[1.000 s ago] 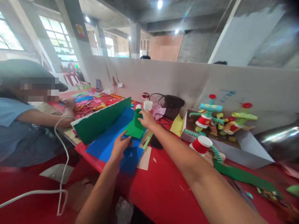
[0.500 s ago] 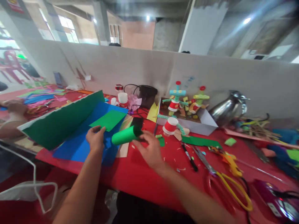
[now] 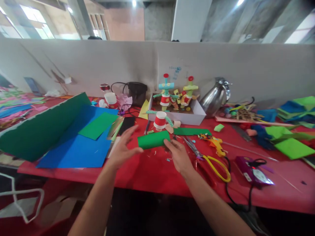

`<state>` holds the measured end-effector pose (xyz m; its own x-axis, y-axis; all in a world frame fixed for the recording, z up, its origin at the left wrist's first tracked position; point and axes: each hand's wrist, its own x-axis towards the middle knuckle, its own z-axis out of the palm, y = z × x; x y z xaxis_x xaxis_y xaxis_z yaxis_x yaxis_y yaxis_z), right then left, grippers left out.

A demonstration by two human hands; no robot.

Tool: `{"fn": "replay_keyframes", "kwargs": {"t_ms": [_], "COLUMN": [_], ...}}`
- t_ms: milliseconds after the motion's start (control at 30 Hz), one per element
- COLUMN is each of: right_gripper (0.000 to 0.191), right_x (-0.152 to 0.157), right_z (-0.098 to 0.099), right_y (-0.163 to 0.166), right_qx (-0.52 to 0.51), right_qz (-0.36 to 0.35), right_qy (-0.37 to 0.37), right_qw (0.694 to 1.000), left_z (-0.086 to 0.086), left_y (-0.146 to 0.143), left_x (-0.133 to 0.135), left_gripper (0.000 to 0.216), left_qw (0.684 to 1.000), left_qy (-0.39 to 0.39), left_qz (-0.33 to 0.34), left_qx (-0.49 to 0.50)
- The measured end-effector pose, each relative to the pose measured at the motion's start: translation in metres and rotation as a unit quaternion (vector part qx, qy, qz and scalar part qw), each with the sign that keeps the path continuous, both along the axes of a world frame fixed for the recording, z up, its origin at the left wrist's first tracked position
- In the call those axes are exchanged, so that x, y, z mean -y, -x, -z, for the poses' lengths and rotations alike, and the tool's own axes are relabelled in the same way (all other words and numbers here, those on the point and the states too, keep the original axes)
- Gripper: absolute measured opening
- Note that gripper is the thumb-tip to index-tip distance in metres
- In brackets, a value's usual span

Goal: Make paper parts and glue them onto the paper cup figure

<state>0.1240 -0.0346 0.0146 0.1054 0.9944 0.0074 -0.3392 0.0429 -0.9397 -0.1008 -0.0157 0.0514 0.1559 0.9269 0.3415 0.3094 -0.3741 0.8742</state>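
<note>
Right hand point(image 3: 179, 155) grips one end of a green paper tube point(image 3: 151, 141) above the red table point(image 3: 137, 177); tube interior hidden. Left hand point(image 3: 124, 149) open, fingers spread, near the other end; contact cannot be confirmed. Dark green board point(image 3: 46, 126) cut off at left. Since the preceding frame, tube shifted from left of the red-and-white cup point(image 3: 160, 121) to before it.

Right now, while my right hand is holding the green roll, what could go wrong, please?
1. The right hand grips the green roll near one end only, so it might slip or tilt.
2. The left hand is spread by the other end; pressing hard there could dent the roll.
3. The scissors lie close beside the right hand and could be bumped.
</note>
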Motion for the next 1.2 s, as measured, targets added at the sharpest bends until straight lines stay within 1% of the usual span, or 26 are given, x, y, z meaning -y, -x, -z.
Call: {"fn": "replay_keyframes", "kwargs": {"t_ms": [33, 67, 133, 167, 200, 267, 333, 367, 433, 500, 567, 733, 800, 867, 933, 967, 1000, 1033, 1100, 1200], "right_gripper": [0.03, 0.03, 0.032, 0.034, 0.037, 0.041, 0.035, 0.029, 0.019, 0.021, 0.025, 0.026, 0.026, 0.028, 0.029, 0.03, 0.031, 0.031, 0.032, 0.032], "right_x": [-0.001, -0.001, -0.002, -0.002, -0.003, -0.003, -0.004, -0.005, -0.005, -0.005, -0.003, 0.001, 0.001, 0.001, 0.002, 0.002, 0.003, 0.003, 0.004, 0.004], "right_z": [-0.001, -0.002, -0.005, -0.006, -0.005, -0.002, 0.003, 0.006, 0.008, 0.008, 0.006, 0.006, 0.006, 0.006, 0.006, 0.005, 0.005, 0.005, 0.006, 0.008], "right_y": [-0.004, -0.008, -0.016, -0.02, -0.024, -0.03, -0.034, -0.035, -0.037, -0.039, -0.039, -0.037, -0.035, -0.033, -0.031, -0.03, -0.029, -0.028, -0.027, -0.025], "right_qx": [0.022, 0.037, 0.047, 0.049, 0.055, 0.075, 0.1, 0.113, 0.147, 0.181, 0.198, 0.172, 0.156, 0.143, 0.126, 0.115, 0.106, 0.1, 0.095, 0.088], "right_qz": [-0.002, -0.003, 0.001, 0.002, 0.001, -0.001, -0.003, -0.001, 0.004, 0.004, -0.005, -0.027, -0.031, -0.031, -0.029, -0.03, -0.032, -0.036, -0.043, -0.052], "right_qy": [-0.005, -0.015, -0.048, -0.067, -0.087, -0.12, -0.133, -0.132, -0.124, -0.115, -0.104, -0.088, -0.082, -0.072, -0.06, -0.054, -0.047, -0.04, -0.033, -0.029], "right_qw": [1.0, 0.999, 0.998, 0.997, 0.995, 0.99, 0.986, 0.985, 0.981, 0.977, 0.975, 0.981, 0.984, 0.987, 0.99, 0.991, 0.993, 0.994, 0.994, 0.994], "left_z": [-0.002, -0.002, 0.003, 0.007, 0.011, 0.018, 0.023, 0.024, 0.026, 0.026, 0.027, 0.031, 0.033, 0.035, 0.038, 0.041, 0.043, 0.046, 0.051, 0.054], "left_y": [-0.017, -0.032, -0.053, -0.06, -0.065, -0.07, -0.072, -0.072, -0.074, -0.075, -0.075, -0.07, -0.069, -0.069, -0.07, -0.07, -0.071, -0.071, -0.071, -0.069], "left_x": [0.006, 0.009, 0.011, 0.01, 0.008, 0.003, 0.0, 0.0, 0.001, 0.003, 0.007, 0.017, 0.021, 0.024, 0.027, 0.028, 0.03, 0.031, 0.033, 0.035], "left_gripper": [0.081, 0.077, 0.064, 0.06, 0.057, 0.052, 0.046, 0.043, 0.04, 0.04, 0.041, 0.046, 0.055, 0.072, 0.082, 0.079, 0.072, 0.061, 0.042, 0.028], "left_qw": [1.0, 0.999, 0.991, 0.978, 0.959, 0.911, 0.875, 0.865, 0.858, 0.859, 0.868, 0.905, 0.921, 0.942, 0.959, 0.962, 0.962, 0.961, 0.959, 0.957], "left_qy": [0.003, 0.014, 0.076, 0.119, 0.168, 0.264, 0.336, 0.358, 0.376, 0.37, 0.341, 0.26, 0.236, 0.196, 0.144, 0.119, 0.103, 0.099, 0.114, 0.14], "left_qz": [0.027, 0.035, 0.024, 0.016, 0.012, 0.013, 0.012, 0.007, -0.002, 0.001, 0.006, 0.016, 0.022, -0.004, -0.073, -0.116, -0.153, -0.175, -0.178, -0.141], "left_qx": [-0.006, 0.013, 0.106, 0.169, 0.229, 0.316, 0.349, 0.351, 0.349, 0.353, 0.36, 0.337, 0.308, 0.272, 0.235, 0.217, 0.202, 0.192, 0.187, 0.21]}}
